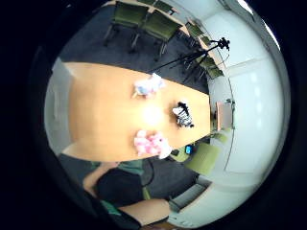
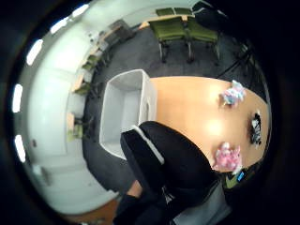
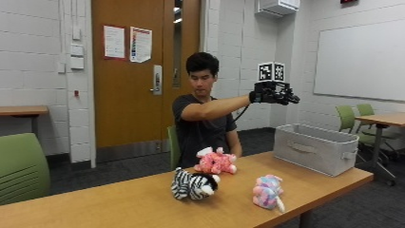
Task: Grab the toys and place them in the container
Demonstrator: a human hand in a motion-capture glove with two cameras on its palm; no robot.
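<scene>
Fingers of the gloved right hand (image 3: 274, 95) look spread and relaxed with nothing in them, held high in the air on an outstretched arm, above and just short of the container (image 3: 316, 147). Container: a pale grey fabric bin, open top, sitting at the end of the wooden table (image 3: 126, 204) at about 3 o'clock in the outside view, its long axis running along the table's end edge and one short side with a handle strap facing the camera. Three toys lie on the tabletop, well apart from the bin. Pink plush toy (image 3: 216, 161) sits at the far edge nearest the person, long axis roughly across the table. Black-and-white striped zebra toy (image 3: 193, 184) lies mid-table at about 7 o'clock from the pink one, head end toward the bin. Pastel plush toy (image 3: 268, 191) stands near the front edge, between the zebra and the bin, a white tip pointing down toward the edge. From the palm cameras, bare tabletop stretches between the toys and the bin; the bin (image 2: 125, 110) overhangs the table's end slightly. Green chairs (image 1: 146, 20) stand on the floor beyond the table.
</scene>
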